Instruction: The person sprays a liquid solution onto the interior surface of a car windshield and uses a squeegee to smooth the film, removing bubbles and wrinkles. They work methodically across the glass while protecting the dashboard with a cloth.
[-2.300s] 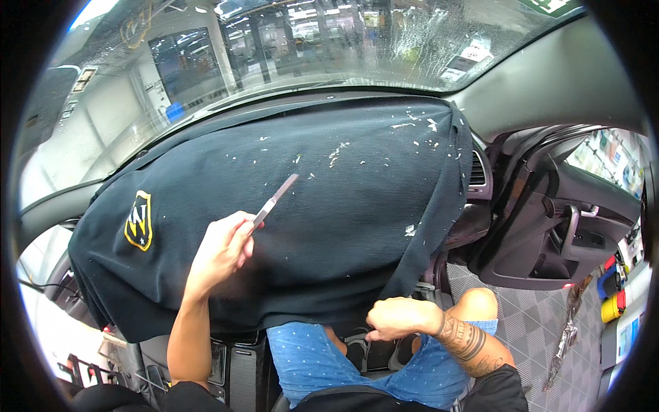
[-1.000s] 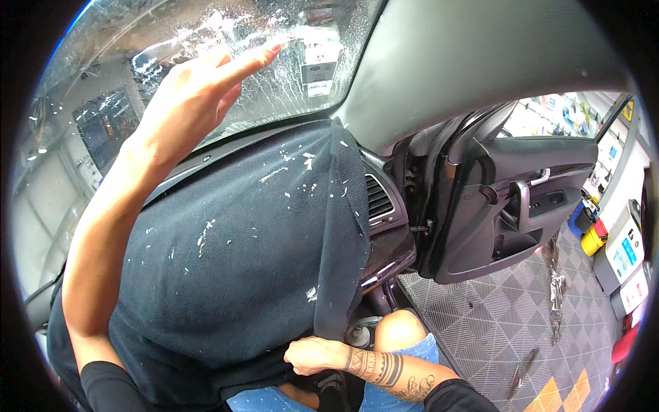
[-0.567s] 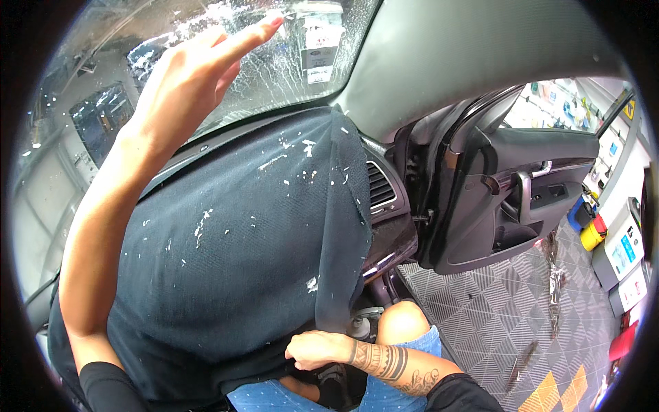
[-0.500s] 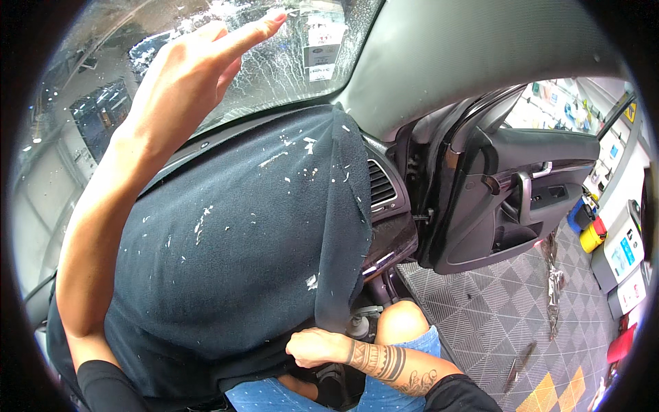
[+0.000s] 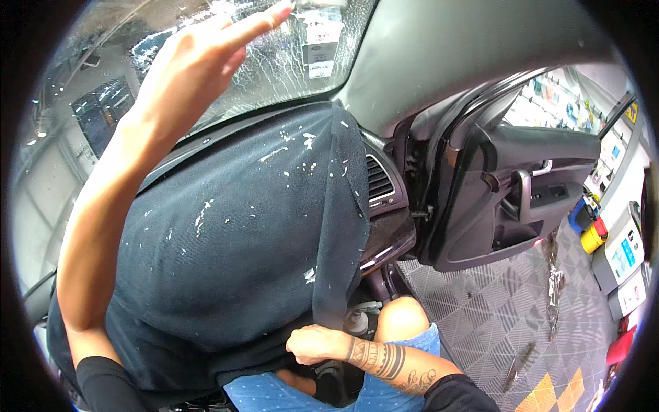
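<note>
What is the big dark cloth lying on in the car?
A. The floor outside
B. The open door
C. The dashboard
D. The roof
C. The dark cloth, speckled with white flecks, is spread over the dashboard below the windshield, while the open door and the tiled floor outside have no cloth on them.

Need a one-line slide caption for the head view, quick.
Left hand raised against the wet windshield, right hand gripping the dark cloth draped over the dashboard.
</note>
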`<state>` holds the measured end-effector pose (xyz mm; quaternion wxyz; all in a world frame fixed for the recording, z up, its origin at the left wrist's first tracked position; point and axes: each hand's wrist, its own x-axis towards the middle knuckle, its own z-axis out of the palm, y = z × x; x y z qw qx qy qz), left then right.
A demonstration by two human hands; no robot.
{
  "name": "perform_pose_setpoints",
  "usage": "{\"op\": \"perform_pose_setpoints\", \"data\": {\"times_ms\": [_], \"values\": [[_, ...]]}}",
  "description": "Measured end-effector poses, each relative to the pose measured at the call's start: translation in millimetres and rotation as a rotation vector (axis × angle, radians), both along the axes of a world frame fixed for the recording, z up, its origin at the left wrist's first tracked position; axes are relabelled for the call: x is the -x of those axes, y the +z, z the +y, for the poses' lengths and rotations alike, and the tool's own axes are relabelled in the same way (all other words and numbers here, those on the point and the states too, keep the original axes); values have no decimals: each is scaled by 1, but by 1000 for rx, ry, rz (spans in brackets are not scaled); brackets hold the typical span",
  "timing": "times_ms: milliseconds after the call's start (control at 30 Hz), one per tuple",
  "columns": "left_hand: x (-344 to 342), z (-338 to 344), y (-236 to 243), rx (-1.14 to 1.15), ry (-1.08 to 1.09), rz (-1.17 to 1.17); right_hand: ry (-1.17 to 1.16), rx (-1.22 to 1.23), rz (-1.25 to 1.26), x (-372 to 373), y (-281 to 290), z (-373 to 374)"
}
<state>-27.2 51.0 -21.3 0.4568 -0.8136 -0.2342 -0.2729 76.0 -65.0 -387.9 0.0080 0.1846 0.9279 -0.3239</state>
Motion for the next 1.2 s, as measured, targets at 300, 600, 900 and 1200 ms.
{"op": "perform_pose_setpoints", "data": {"times_ms": [300, 600, 900, 1200], "values": [[1, -17, 12, -54, -69, 33, 31, 21, 46, -1, 5, 1], [2, -10, -6, 93, 312, -73, 42, 28, 101, -3, 10, 1], [8, -11, -5, -77, -67, -74, 13, 24, -23, -3, 9, -5], [-5, -16, 7, -205, -164, -14, 37, 50, 39, -4, 7, 4]]}}
